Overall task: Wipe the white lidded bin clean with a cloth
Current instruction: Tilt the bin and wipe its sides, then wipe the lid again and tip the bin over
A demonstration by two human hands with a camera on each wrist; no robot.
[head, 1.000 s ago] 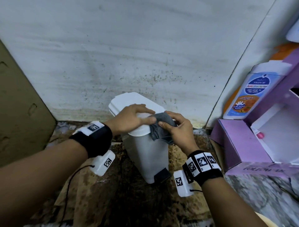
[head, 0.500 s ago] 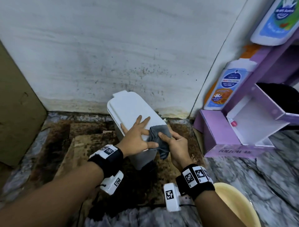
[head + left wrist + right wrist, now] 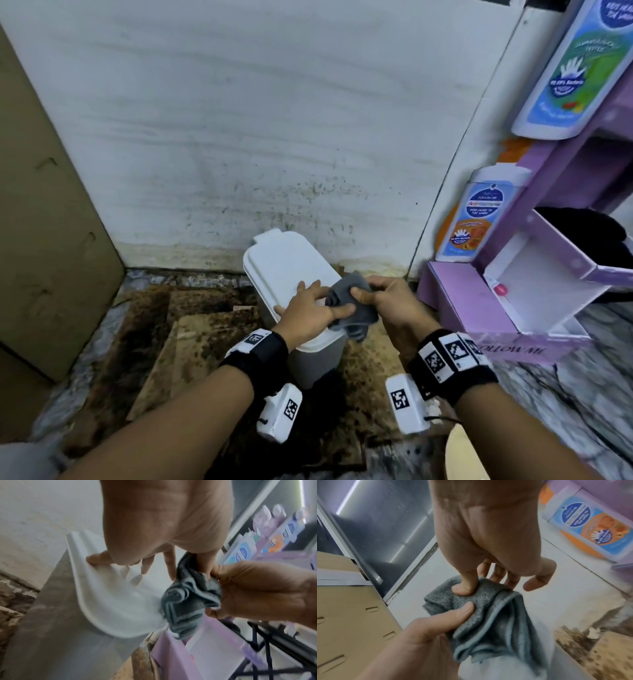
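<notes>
Both hands meet over the bin lid. Left hand [image 3: 310,310] lies spread on the lid [image 3: 286,263], fingers straight, thumb touching the cloth [image 3: 351,305]; likely steadying the bin [image 3: 317,359]. Right hand [image 3: 394,301] pinches the bunched grey cloth between thumb and fingers at the lid's 3 o'clock edge, probably regathering it for a wiping pass. Bin stands closed on the stained floor [image 3: 205,329], against the wall [image 3: 274,120]. Purple shelf [image 3: 479,308] at 3 o'clock holds a bottle [image 3: 476,216]; cardboard [image 3: 44,240] at 9 o'clock.
</notes>
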